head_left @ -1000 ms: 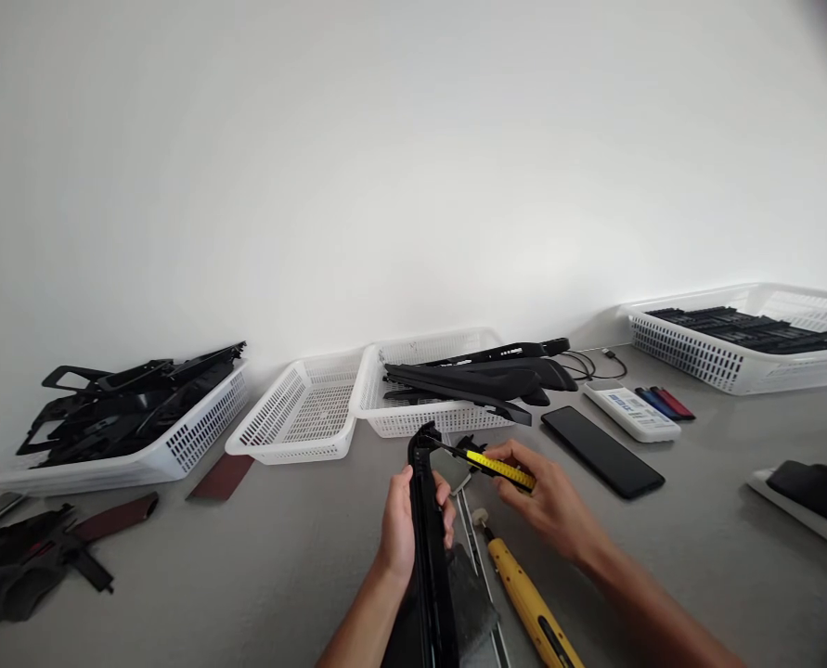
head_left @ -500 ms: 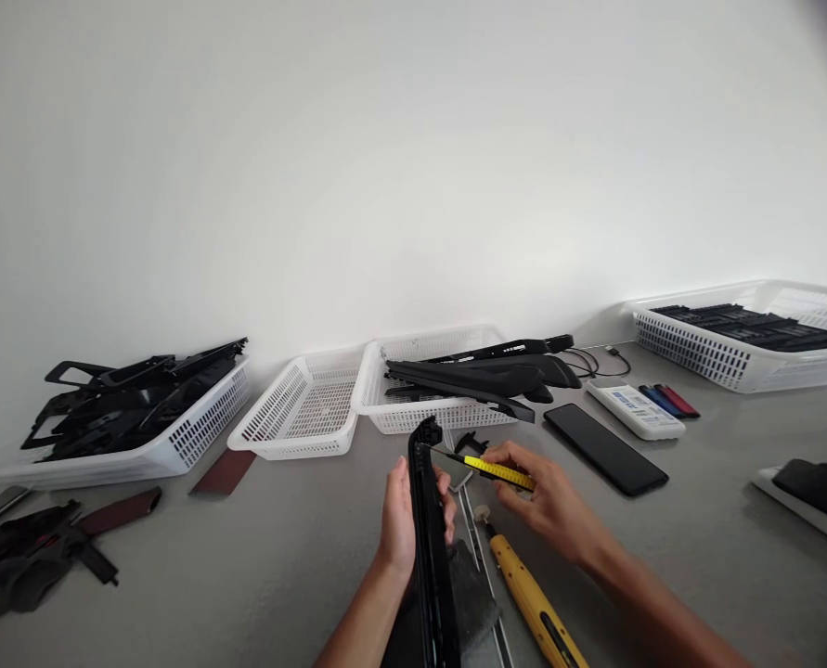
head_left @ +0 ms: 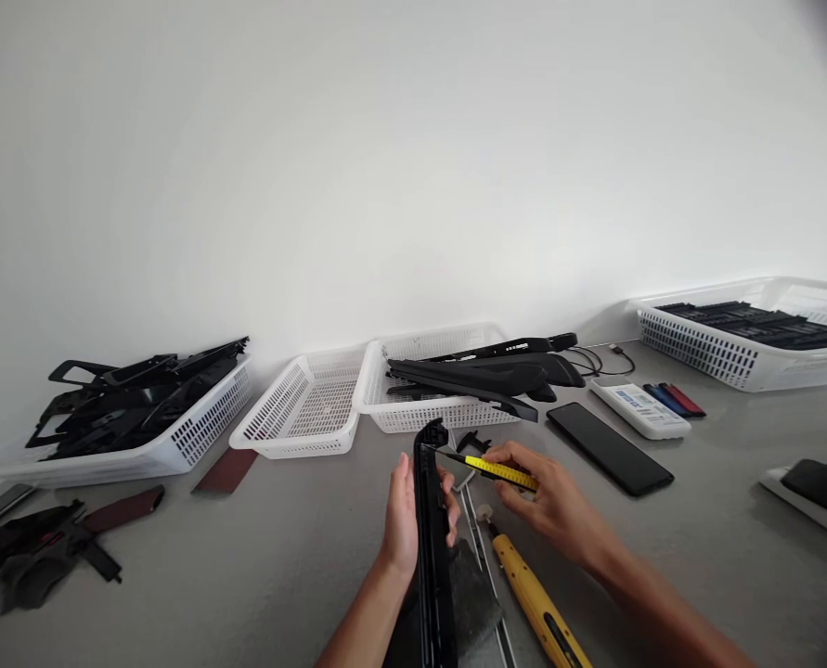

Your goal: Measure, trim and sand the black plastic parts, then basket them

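A long black plastic part (head_left: 430,557) stands nearly upright at the bottom centre, with my left hand (head_left: 403,520) wrapped round its upper portion. My right hand (head_left: 535,487) is closed on a yellow-handled knife (head_left: 500,471). The thin tip of the knife points left and meets the inner face of the black part close to its hooked top end. Below my right hand a yellow rotary tool (head_left: 535,598) lies on the table, its round pale head pointing away from me. A metal ruler-like strip (head_left: 483,557) lies between the tool and the black part.
White baskets stand along the wall: one at left (head_left: 208,422) with black parts, a bare one (head_left: 302,443), one at centre (head_left: 399,417) under long black parts, one at right (head_left: 733,366). A phone (head_left: 609,449) and a white case (head_left: 641,408) lie right; black tools (head_left: 65,547) lie left.
The view has shifted very slightly, so most things sit a little further right. Both hands keep their holds, and the knife tip remains near the top of the black part.
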